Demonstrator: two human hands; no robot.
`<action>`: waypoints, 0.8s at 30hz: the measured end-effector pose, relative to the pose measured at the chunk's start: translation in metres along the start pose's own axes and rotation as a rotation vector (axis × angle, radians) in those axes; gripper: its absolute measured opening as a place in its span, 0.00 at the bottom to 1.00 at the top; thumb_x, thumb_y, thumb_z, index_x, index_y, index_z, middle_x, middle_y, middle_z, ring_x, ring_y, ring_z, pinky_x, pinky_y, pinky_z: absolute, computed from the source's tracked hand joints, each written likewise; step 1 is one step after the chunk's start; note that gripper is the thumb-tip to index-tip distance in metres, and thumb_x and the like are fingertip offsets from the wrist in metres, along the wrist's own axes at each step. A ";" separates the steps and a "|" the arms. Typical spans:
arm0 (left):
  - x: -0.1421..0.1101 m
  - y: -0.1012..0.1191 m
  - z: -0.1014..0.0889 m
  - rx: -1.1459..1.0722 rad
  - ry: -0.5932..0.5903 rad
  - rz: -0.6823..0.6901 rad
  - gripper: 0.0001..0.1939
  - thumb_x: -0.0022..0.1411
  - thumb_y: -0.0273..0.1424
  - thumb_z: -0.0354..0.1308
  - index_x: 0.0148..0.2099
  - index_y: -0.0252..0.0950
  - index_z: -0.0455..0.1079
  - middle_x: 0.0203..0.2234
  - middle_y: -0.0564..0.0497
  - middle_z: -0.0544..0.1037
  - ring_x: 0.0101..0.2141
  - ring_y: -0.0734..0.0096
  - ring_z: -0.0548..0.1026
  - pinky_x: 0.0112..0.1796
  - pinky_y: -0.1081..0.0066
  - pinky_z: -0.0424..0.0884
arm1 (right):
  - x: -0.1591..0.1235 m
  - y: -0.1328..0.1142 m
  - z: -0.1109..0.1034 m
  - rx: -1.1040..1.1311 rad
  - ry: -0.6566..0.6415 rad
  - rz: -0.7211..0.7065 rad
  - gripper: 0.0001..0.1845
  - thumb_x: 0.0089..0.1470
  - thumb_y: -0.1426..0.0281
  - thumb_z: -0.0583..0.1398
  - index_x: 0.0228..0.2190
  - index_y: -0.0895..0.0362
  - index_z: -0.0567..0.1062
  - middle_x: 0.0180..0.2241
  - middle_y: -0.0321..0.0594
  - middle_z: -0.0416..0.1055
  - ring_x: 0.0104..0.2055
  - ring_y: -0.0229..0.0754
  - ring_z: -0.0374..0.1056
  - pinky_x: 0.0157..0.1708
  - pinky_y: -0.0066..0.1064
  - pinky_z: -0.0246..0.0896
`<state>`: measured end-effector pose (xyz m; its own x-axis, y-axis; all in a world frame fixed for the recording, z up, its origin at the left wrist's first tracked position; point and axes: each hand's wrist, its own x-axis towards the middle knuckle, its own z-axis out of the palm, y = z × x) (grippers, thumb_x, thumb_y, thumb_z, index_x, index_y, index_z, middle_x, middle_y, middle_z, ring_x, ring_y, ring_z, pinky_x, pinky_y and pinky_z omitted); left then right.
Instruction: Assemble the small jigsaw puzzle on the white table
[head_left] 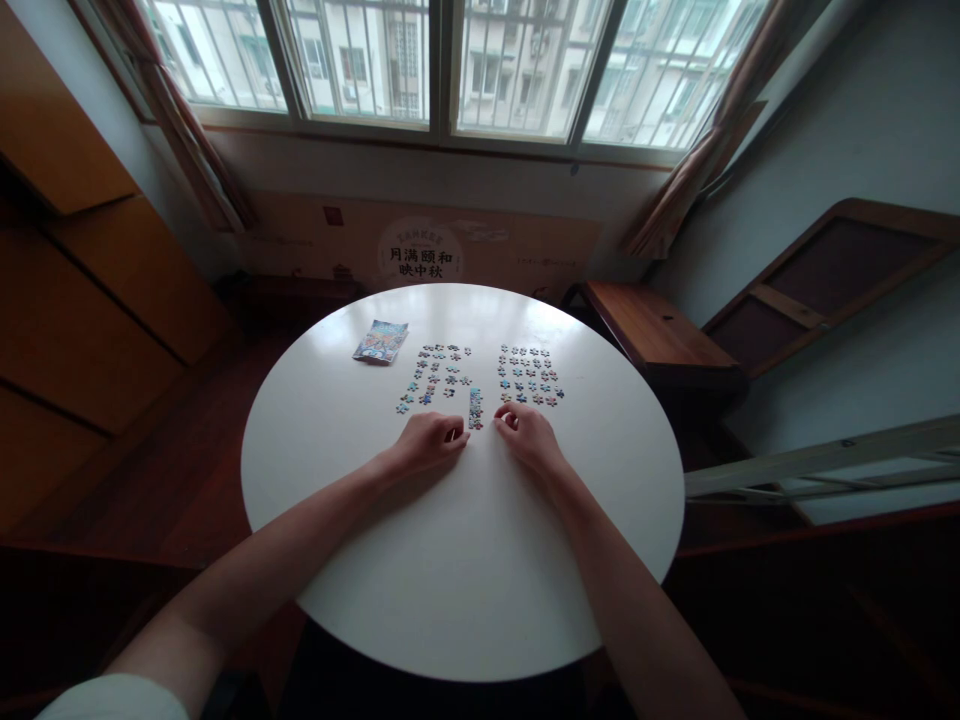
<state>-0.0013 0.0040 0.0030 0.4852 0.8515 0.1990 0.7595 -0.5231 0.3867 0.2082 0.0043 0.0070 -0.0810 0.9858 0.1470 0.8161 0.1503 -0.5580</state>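
Note:
Both my hands rest on a round white table (pixel 465 580). My left hand (pixel 431 441) lies with its fingers curled in, just left of a short strip of joined puzzle pieces (pixel 475 407). My right hand (pixel 526 435) is curled too, its fingertips pinched near the strip's right side; whether it holds a piece I cannot make out. Beyond the hands lie two groups of loose puzzle pieces, one on the left (pixel 435 377) and one on the right (pixel 529 375). A small printed picture card (pixel 381 340) lies further left.
A wooden bench (pixel 649 335) stands right of the table under a barred window (pixel 450 65). Wooden cabinets (pixel 82 280) fill the left wall. A framed board (pixel 832 280) leans against the right wall, and a pale rail (pixel 817 465) juts in from the right.

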 end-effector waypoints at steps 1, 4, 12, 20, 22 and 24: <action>0.000 0.000 0.000 0.001 -0.001 -0.001 0.16 0.63 0.39 0.51 0.27 0.37 0.71 0.21 0.51 0.74 0.23 0.72 0.65 0.26 0.73 0.50 | 0.000 0.000 0.000 0.000 0.001 -0.002 0.08 0.53 0.68 0.57 0.31 0.55 0.77 0.25 0.35 0.71 0.29 0.38 0.64 0.31 0.28 0.52; 0.000 0.000 0.000 0.006 -0.002 0.001 0.16 0.63 0.39 0.51 0.27 0.37 0.71 0.21 0.51 0.74 0.23 0.72 0.65 0.26 0.72 0.50 | 0.000 0.000 -0.001 -0.003 0.002 -0.005 0.07 0.53 0.68 0.57 0.31 0.55 0.77 0.25 0.36 0.71 0.29 0.38 0.64 0.31 0.28 0.52; 0.000 0.001 -0.001 0.015 -0.005 -0.001 0.16 0.63 0.39 0.51 0.27 0.37 0.72 0.21 0.51 0.74 0.23 0.72 0.66 0.26 0.72 0.50 | 0.000 0.001 0.000 -0.011 0.000 -0.003 0.07 0.53 0.68 0.58 0.31 0.54 0.76 0.25 0.35 0.71 0.30 0.38 0.64 0.31 0.28 0.52; 0.000 0.000 0.000 0.002 0.007 0.006 0.16 0.63 0.39 0.52 0.27 0.37 0.71 0.20 0.52 0.74 0.22 0.72 0.64 0.26 0.72 0.50 | 0.000 0.001 0.000 -0.002 0.005 -0.004 0.07 0.53 0.68 0.58 0.31 0.54 0.76 0.25 0.35 0.71 0.29 0.38 0.64 0.31 0.28 0.53; 0.000 0.000 0.000 0.000 0.008 0.005 0.16 0.63 0.39 0.52 0.27 0.37 0.71 0.20 0.52 0.74 0.22 0.73 0.64 0.26 0.72 0.50 | 0.000 0.000 0.000 -0.003 0.004 -0.002 0.07 0.53 0.68 0.57 0.31 0.54 0.76 0.24 0.35 0.70 0.29 0.38 0.64 0.31 0.28 0.52; 0.000 0.000 0.000 0.000 0.006 0.002 0.16 0.63 0.39 0.52 0.27 0.37 0.71 0.20 0.52 0.74 0.22 0.73 0.64 0.26 0.72 0.50 | -0.001 -0.001 -0.001 -0.008 -0.001 -0.002 0.07 0.53 0.68 0.57 0.31 0.54 0.76 0.25 0.35 0.70 0.29 0.38 0.63 0.31 0.28 0.52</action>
<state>-0.0012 0.0039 0.0034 0.4844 0.8504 0.2052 0.7581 -0.5251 0.3867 0.2080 0.0037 0.0079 -0.0833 0.9855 0.1479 0.8202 0.1521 -0.5515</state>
